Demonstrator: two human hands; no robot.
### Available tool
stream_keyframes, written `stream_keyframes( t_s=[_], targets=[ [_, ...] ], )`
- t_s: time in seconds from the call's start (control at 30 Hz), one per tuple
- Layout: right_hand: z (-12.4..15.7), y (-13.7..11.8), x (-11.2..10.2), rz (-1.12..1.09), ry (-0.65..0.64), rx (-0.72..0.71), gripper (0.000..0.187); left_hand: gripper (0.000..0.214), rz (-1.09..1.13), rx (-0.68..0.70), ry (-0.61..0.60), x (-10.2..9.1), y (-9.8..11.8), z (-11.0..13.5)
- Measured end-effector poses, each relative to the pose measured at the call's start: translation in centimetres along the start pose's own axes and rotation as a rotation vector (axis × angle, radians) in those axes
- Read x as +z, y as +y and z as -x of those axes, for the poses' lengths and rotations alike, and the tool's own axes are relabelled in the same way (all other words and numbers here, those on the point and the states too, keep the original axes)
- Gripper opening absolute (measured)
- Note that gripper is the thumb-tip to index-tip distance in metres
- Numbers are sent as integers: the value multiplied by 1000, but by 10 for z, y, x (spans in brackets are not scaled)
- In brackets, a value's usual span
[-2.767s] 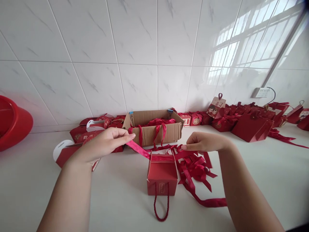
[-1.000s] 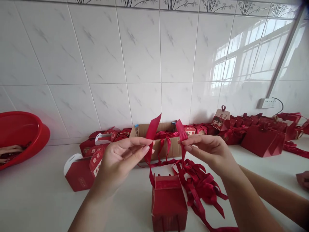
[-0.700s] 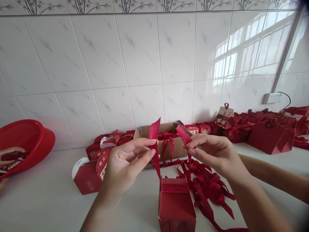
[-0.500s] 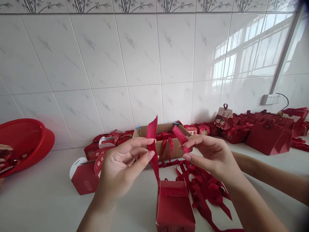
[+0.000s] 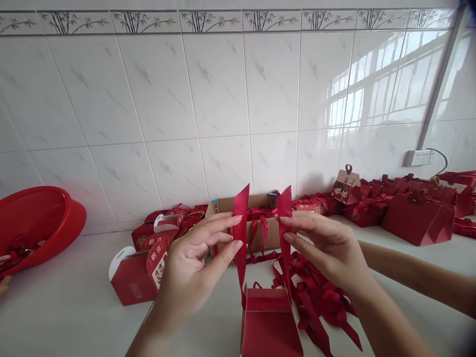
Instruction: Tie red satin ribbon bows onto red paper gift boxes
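Left hand point(image 5: 197, 265): grips ribbon point(image 5: 241, 203) tail, upright | Right hand point(image 5: 327, 243): grips opposite tail, upright | Box point(image 5: 272, 331): below hands, ribbon across top | Loose ribbons point(image 5: 323, 288): right of box

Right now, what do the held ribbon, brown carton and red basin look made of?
Held ribbon: probably satin fabric, judging by its soft sheen. Carton: seemingly cardboard, matte and brown. Basin: likely plastic, given its smooth, glossy, evenly coloured wall.

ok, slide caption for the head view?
Left hand and right hand each hold a ribbon end above a red box.
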State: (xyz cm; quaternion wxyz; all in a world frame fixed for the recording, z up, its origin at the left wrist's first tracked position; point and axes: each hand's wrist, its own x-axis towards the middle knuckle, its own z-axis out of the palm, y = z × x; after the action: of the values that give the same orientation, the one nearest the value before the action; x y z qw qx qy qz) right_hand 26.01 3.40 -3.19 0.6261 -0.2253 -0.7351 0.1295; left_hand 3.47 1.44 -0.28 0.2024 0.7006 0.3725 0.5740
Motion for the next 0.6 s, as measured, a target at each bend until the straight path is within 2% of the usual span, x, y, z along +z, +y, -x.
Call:
stream_keyframes(
  t_s=[0.1, 0.43, 0.6],
  targets=[
    [0, -1, -1, -9, 16, -5, 41, 30, -13, 44, -18, -1, 0, 0],
    [-1, -1, -5, -41, 35, 8, 36, 33, -138, 142, 52, 0, -6, 2],
    [-3, -2, -3, -68, 77, 13, 34, 37, -131, 175, 59, 2, -7, 2]
  ],
)
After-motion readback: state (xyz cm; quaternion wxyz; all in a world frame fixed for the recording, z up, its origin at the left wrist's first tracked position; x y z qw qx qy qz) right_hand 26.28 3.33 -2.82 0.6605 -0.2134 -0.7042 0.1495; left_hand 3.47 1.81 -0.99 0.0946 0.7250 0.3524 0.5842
